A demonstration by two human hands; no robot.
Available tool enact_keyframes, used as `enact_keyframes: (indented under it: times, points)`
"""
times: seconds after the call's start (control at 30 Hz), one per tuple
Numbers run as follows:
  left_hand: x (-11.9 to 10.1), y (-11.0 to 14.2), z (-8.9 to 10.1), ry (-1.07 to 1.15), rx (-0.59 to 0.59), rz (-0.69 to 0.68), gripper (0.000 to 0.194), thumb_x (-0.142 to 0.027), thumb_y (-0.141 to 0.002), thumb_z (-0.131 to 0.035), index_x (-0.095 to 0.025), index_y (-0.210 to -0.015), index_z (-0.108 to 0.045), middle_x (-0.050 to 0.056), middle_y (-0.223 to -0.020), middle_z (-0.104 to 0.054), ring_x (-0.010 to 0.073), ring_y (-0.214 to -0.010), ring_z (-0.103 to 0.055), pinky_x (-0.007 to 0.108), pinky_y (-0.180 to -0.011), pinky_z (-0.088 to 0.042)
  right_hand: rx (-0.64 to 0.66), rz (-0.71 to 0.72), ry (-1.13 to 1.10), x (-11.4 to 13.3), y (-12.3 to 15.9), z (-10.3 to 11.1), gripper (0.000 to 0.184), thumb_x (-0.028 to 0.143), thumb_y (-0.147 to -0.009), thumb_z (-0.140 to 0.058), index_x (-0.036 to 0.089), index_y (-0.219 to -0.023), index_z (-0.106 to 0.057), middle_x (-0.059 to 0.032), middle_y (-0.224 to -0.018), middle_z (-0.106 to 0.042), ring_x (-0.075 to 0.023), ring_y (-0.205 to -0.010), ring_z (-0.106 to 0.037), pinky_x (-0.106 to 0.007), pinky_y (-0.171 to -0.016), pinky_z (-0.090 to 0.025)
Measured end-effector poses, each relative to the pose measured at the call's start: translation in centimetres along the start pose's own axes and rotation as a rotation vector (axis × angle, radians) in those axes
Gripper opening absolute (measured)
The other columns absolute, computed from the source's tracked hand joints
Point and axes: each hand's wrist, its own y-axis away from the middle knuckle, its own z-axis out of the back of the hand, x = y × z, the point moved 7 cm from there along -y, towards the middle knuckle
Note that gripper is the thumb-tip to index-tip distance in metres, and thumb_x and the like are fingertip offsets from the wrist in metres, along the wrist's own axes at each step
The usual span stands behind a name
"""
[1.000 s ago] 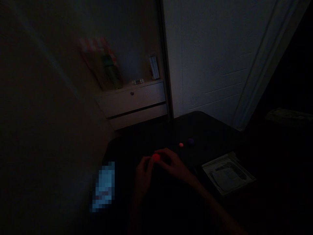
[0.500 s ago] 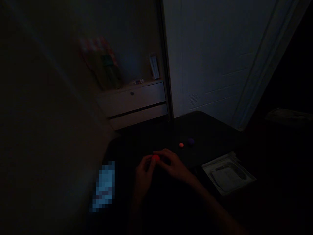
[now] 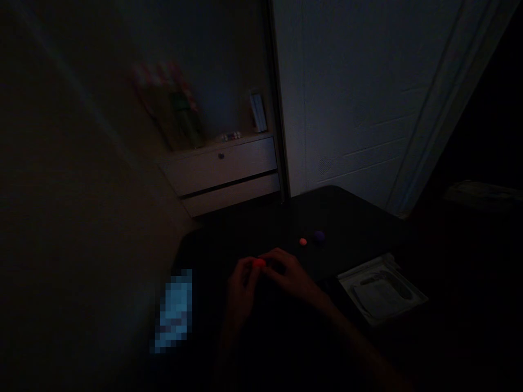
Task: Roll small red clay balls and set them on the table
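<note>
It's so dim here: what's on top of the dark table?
A pink lump and purple lump sit on the dark table. Whatever the left hand and right hand cover is hidden.

The table [image 3: 347,218] has a flat black top with a rounded far right corner; its near part sinks into darkness, so the edge there cannot be made out. 2 small balls lie directly on it: a bright coral-pink ball [image 3: 303,242] and, just to its right, a slightly larger dark purple ball [image 3: 319,237], with a narrow gap between the 2.
</note>
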Motion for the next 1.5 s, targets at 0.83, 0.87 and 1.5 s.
enact_keyframes:
  times: [0.83, 0.87, 1.5]
  points:
    - [-0.7, -0.1, 0.1, 0.008, -0.035, 0.007, 0.034, -0.051, -0.087, -0.072, -0.02, -0.102, -0.074, 0.008, -0.102, -0.08, 0.0253, -0.097, -0.076, 0.036, -0.087, -0.058, -0.024, -0.016, -0.005, 0.2, -0.1, 0.2, 0.022, 0.038, -0.1, -0.068, 0.023, -0.114, -0.075, -0.0042, -0.1, -0.07, -0.0186, -0.09, -0.068, -0.032, -0.081, -0.052]
    - [-0.6, -0.1, 0.1, 0.012, -0.037, 0.012, 0.034, -0.051, -0.087, -0.073, -0.02, -0.101, -0.074, 0.008, -0.102, -0.08, 0.0254, -0.097, -0.076, 0.036, -0.087, -0.058, -0.023, -0.016, -0.009, 0.3, -0.1, 0.2, 0.022, 0.038, -0.1, -0.068, 0.023, -0.114, -0.075, -0.0043, -0.101, -0.07, -0.0187, -0.091, -0.068, -0.032, -0.081, -0.052]
    - [0.1, -0.1, -0.1, 0.053, -0.016, 0.031, 0.039, -0.046, -0.087, -0.075, -0.021, -0.117, -0.074, 0.011, -0.115, -0.079, 0.0263, -0.105, -0.075, 0.038, -0.093, -0.059, -0.063, -0.075, -0.036, -0.7, 0.0, 0.4, 0.025, 0.035, -0.099, -0.068, 0.024, -0.121, -0.072, -0.0055, -0.114, -0.075, -0.0207, -0.102, -0.07, -0.035, -0.093, -0.054]
